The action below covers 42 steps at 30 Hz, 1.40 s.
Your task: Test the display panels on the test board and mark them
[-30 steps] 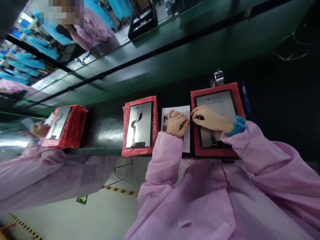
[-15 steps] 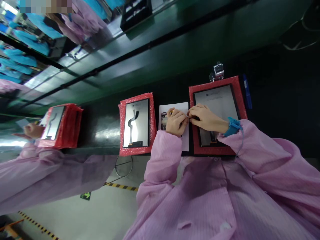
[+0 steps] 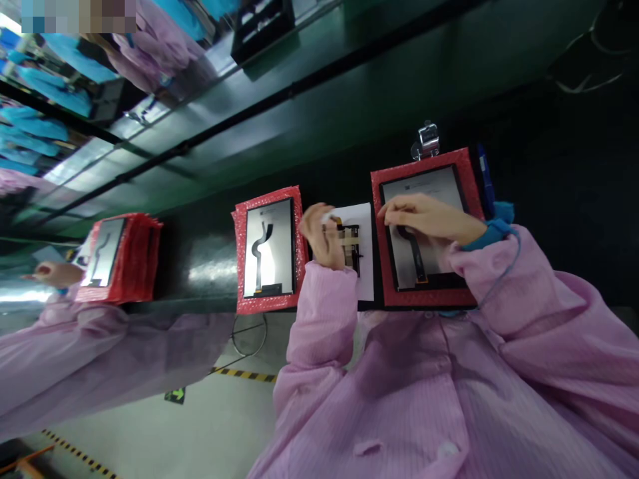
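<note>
Green conveyor (image 3: 319, 113) runs slantwise behind a dark bench (image 3: 210, 259), with other workers in pink and blue coats at more benches beyond it. On the bench, before the person in the pink coat, lies a red foam tray (image 3: 474, 176) holding a grey panel (image 3: 432, 189) with a black flex cable (image 3: 414, 249) curving down its face. The right hand (image 3: 429, 218), a blue wrist strap (image 3: 492, 229) at its wrist, rests on the panel's upper half, its fingers stretched flat and together towards the panel's left edge; whether they pinch anything there cannot be told. Just left of the tray lies a white sheet (image 3: 367, 266) carrying small dark and tan pieces (image 3: 349, 243). The left hand (image 3: 319, 236) is raised over the sheet's left edge, blurred, its fingers curled around a small pale bit (image 3: 327, 217) at the fingertips; what that bit is cannot be made out. Left of the sheet lies a second red tray (image 3: 239, 266) with its own panel (image 3: 269, 246) and cable. A silver clip (image 3: 428, 140) stands at the far edge of the first tray, and a blue pen (image 3: 482, 169) lies beside its right edge. Further left, a co-worker's hand (image 3: 47, 273) touches a stack of red trays (image 3: 144, 256).
</note>
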Each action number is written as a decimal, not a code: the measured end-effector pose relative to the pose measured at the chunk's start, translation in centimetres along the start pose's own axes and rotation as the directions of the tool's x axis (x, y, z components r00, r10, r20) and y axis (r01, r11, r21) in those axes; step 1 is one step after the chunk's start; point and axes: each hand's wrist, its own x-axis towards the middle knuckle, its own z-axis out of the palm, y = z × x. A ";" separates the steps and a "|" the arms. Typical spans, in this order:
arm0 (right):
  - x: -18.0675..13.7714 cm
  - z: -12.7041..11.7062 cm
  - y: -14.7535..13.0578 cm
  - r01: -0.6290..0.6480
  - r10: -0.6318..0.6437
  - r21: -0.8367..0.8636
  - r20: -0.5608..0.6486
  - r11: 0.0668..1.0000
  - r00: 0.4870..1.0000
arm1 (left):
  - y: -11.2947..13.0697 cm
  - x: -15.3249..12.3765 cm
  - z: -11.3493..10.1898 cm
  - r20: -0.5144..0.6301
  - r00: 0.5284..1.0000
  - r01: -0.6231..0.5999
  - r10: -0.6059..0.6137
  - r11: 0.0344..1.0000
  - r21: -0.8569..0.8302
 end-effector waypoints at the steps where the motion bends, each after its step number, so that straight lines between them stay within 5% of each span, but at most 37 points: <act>1: -0.2 -0.8 0.0 -0.020 0.023 0.038 -0.078 0.999 0.997 | 0.5 -0.2 -0.2 -0.169 0.983 0.067 -0.067 0.998 -0.007; 4: -0.5 -3.2 1.0 -0.065 0.024 -0.080 -0.426 0.995 0.905 | 3.0 -1.9 -1.0 -0.363 0.926 0.107 -0.099 0.994 0.004; 6: -0.3 -4.6 2.5 -0.150 -0.035 -0.244 -0.618 0.958 0.786 | 5.1 -3.9 -1.6 -0.208 0.978 0.006 0.007 0.998 0.064; 7: -0.2 -5.2 3.3 -0.200 -0.063 -0.303 -0.679 0.932 0.731 | 6.0 -5.0 -1.8 -0.044 0.998 -0.052 0.055 0.996 0.079; 9: 0.2 -6.3 5.1 -0.279 -0.084 -0.359 -0.733 0.891 0.675 | 7.4 -7.2 -1.8 0.271 0.954 -0.149 0.131 0.988 0.046; 12: 0.8 -7.3 7.0 -0.341 -0.064 -0.398 -0.725 0.852 0.686 | 7.9 -9.7 -1.1 0.469 0.858 -0.252 0.210 0.967 0.028; 16: 1.1 -8.0 6.6 -0.338 -0.068 -0.436 -0.689 0.834 0.722 | 7.3 -10.8 -0.4 0.480 0.857 -0.260 0.188 0.962 0.087; 19: 0.6 -8.1 4.5 -0.293 -0.055 -0.361 -0.708 0.886 0.704 | 7.3 -10.9 -0.4 0.472 0.874 -0.174 0.114 0.981 0.085; 23: -1.0 -7.5 1.5 -0.080 -0.058 -0.148 -0.745 0.986 0.665 | 7.4 -11.0 -0.4 0.464 0.885 0.020 -0.038 0.999 0.044; 28: -2.0 -6.5 -0.2 -0.129 0.065 -0.015 -0.803 0.992 0.592 | 7.4 -10.8 -0.3 0.369 0.912 0.255 -0.178 0.952 -0.170; 31: -1.6 -6.1 0.2 -0.090 0.065 0.017 -0.828 0.996 0.557 | 7.6 -10.1 -0.7 0.380 0.873 0.432 -0.306 0.847 -0.309; 35: -0.6 -5.0 1.0 -0.001 0.074 0.089 -0.824 0.996 0.562 | 7.8 -9.4 -1.8 0.552 0.757 0.584 -0.351 0.742 -0.329; 38: 0.0 -4.0 1.3 0.086 0.111 0.211 -0.767 0.974 0.631 | 7.2 -9.0 -3.5 0.460 0.711 0.698 -0.531 0.611 -0.373; 42: 0.4 -2.8 1.4 0.167 0.169 0.461 -0.603 0.872 0.780 | 3.8 -7.5 -8.0 0.231 0.527 0.785 -0.818 0.363 -0.502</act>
